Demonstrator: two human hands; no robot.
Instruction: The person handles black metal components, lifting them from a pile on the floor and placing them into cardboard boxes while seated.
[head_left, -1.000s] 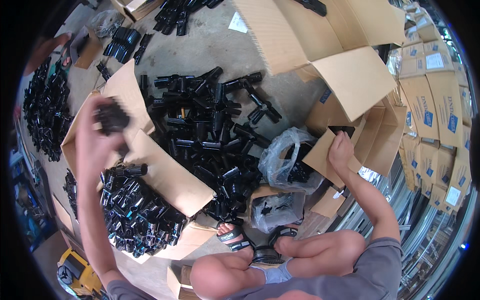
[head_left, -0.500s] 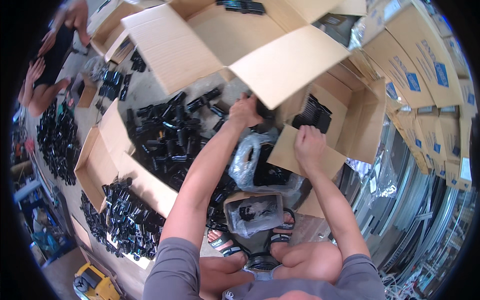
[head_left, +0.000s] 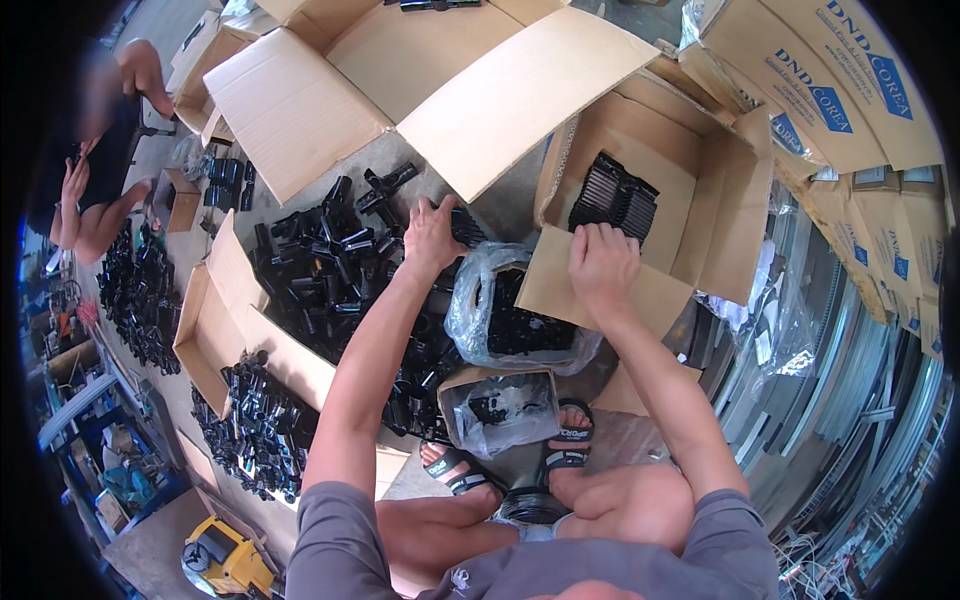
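My left hand (head_left: 432, 240) is closed around a black ribbed plastic piece (head_left: 466, 228), just above the pile of loose black plastic parts (head_left: 340, 260). My right hand (head_left: 604, 268) lies over the near flap (head_left: 552, 275) of an open cardboard box (head_left: 690, 225), fingers curled over its edge. Its fingertips meet the near side of black ribbed parts (head_left: 615, 195) lying flat inside; the ends of the fingers are hidden. Between my arms stands a clear plastic bag (head_left: 470, 310) with black pieces in it. A small plastic-lined carton (head_left: 450, 410) sits by my feet.
A large open box (head_left: 300, 120) stands ahead, its flaps spread towards me. Another open carton (head_left: 205, 340) is at the left, beside a heap of black parts (head_left: 255, 430). Stacked cartons (head_left: 850, 80) and long metal profiles (head_left: 810, 370) line the right. A person (head_left: 85, 190) crouches far left.
The view has shifted, so the boxes sit further left. My left hand keeps the ribbed piece, and my right hand stays at the flap. More of the ribbed parts inside the box now shows.
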